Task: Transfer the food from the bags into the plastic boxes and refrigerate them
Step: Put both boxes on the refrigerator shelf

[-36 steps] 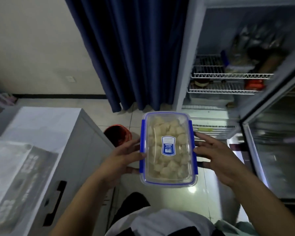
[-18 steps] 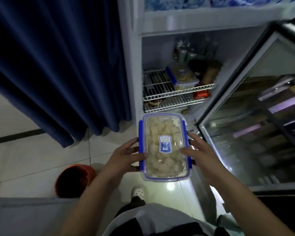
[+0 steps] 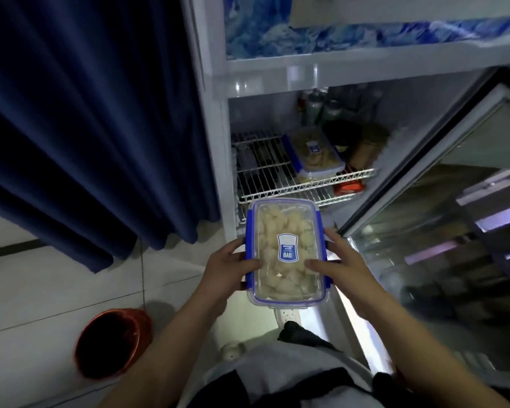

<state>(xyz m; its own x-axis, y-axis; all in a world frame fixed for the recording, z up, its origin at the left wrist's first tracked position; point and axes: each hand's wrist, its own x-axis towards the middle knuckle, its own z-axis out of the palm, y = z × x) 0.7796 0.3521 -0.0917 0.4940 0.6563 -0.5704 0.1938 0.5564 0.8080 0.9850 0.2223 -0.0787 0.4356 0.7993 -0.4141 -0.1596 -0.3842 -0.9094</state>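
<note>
- The plastic box (image 3: 287, 254) carries a blue-and-white label (image 3: 287, 247) in the middle of its clear lid; the print on it is upside down from the head camera and too small to read with certainty.
- The box has blue clips along both long sides and is full of pale chunks of food, the lid on.
- The left hand (image 3: 228, 267) grips the box's left edge, thumb lying on the lid, fingers curled under.
- The right hand (image 3: 340, 265) grips the box's right edge the same way, thumb on the lid beside the label.
- The box is held level in the air, just in front of the open fridge (image 3: 277, 72) and below its wire shelf (image 3: 280, 175).
- On that shelf, beyond the box, sits a second box (image 3: 312, 153) with a like blue label.
- Right of the box, the glass fridge door (image 3: 442, 201) stands open.
- Left of the box hangs a dark blue curtain (image 3: 95, 113); lower left, a red bucket (image 3: 112, 343) stands on the tiled floor.
</note>
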